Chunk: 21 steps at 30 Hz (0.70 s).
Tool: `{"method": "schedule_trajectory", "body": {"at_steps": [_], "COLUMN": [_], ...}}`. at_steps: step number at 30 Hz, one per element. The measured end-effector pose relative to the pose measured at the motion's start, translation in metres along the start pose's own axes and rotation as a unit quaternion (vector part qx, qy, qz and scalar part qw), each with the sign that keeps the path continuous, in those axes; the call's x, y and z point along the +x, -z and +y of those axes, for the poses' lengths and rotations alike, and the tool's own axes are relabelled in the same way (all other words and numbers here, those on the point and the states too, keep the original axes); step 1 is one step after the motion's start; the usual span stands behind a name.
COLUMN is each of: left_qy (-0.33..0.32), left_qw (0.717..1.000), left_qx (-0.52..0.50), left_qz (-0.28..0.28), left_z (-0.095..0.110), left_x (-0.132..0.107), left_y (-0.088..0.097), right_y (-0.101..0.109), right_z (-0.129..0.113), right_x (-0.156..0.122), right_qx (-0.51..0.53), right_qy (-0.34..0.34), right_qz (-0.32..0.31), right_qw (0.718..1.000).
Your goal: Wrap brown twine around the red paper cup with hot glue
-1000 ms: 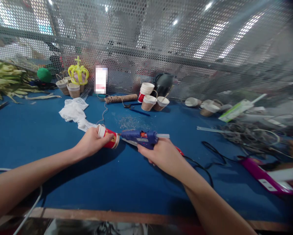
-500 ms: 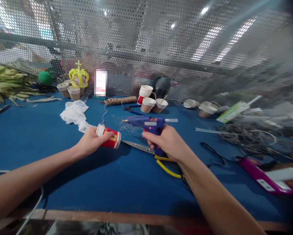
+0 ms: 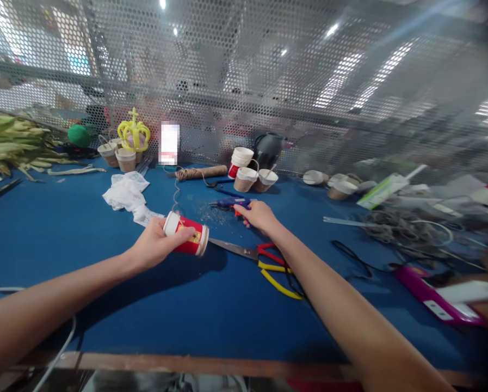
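My left hand [image 3: 154,242] is closed round a red and white paper cup [image 3: 189,235], tipped on its side above the table, its rim facing right. A strand of twine [image 3: 177,193] runs from the cup back to a twine-wound roll [image 3: 201,172]. Farther back, my right hand [image 3: 258,215] grips a blue glue gun [image 3: 229,202], low over the table with its nozzle pointing left. Scissors [image 3: 235,247] with red and yellow handles lie between my forearms, blades toward the cup. White crumpled cloth [image 3: 125,190] lies behind my left hand.
Small twine-wrapped cups [image 3: 246,178] stand by a dark kettle [image 3: 268,149] at the mesh wall. A yellow crown [image 3: 133,133] and green ball [image 3: 79,136] are back left, near husks [image 3: 15,144]. Right are tangled grey strands [image 3: 394,226] and a purple power strip [image 3: 421,294].
My right hand has moved the glue gun away from me and lower, toward the tabletop, uncovering the scissors' red handle. The left hand still holds the cup in nearly the same place.
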<state>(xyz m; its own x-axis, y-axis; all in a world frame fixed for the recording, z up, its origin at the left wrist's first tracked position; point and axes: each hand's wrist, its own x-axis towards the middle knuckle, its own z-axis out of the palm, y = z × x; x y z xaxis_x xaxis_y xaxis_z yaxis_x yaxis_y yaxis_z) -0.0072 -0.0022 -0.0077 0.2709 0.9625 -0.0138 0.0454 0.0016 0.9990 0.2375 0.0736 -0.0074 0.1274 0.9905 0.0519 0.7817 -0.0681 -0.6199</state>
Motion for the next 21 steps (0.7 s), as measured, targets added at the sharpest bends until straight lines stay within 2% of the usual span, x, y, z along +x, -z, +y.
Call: {"method": "schedule_trajectory", "body": {"at_steps": [3, 5, 7, 8, 9, 10, 13, 15, 18, 21], "left_qy": [-0.010, -0.025, -0.054, -0.070, -0.084, -0.095, -0.101, -0.094, -0.065, -0.010], "left_qw": [0.999, 0.998, 0.993, 0.988, 0.981, 0.974, 0.958, 0.963, 0.984, 0.996], "left_qx": [0.037, 0.061, 0.104, 0.135, 0.169, 0.204, 0.266, 0.250, 0.148, 0.028], "left_qz": [-0.008, -0.022, -0.032, -0.035, -0.035, -0.033, -0.035, -0.045, -0.073, -0.082], "left_z": [-0.001, -0.004, -0.007, -0.008, -0.009, -0.010, -0.009, -0.007, -0.003, 0.001], "left_x": [-0.002, -0.004, -0.005, -0.006, -0.007, -0.008, -0.010, -0.010, -0.010, -0.008], "left_y": [-0.001, -0.002, -0.002, -0.002, -0.002, -0.002, -0.002, -0.002, -0.002, -0.002], "right_y": [0.006, 0.008, 0.006, 0.004, 0.002, -0.001, -0.006, -0.006, 0.000, 0.007], "right_z": [-0.018, -0.038, -0.061, -0.072, -0.081, -0.089, -0.102, -0.104, -0.100, -0.094], "right_x": [-0.013, -0.030, -0.051, -0.061, -0.071, -0.079, -0.093, -0.096, -0.095, -0.094], "right_qx": [-0.029, -0.034, -0.020, 0.001, 0.014, 0.014, -0.008, -0.003, 0.052, 0.136], "right_qy": [0.058, 0.100, 0.158, 0.209, 0.247, 0.274, 0.271, 0.259, 0.241, 0.209], "right_qz": [0.033, 0.025, -0.034, -0.105, -0.146, -0.143, -0.148, -0.159, -0.139, -0.098], "right_qw": [0.997, 0.994, 0.987, 0.972, 0.958, 0.951, 0.951, 0.953, 0.959, 0.963]}}
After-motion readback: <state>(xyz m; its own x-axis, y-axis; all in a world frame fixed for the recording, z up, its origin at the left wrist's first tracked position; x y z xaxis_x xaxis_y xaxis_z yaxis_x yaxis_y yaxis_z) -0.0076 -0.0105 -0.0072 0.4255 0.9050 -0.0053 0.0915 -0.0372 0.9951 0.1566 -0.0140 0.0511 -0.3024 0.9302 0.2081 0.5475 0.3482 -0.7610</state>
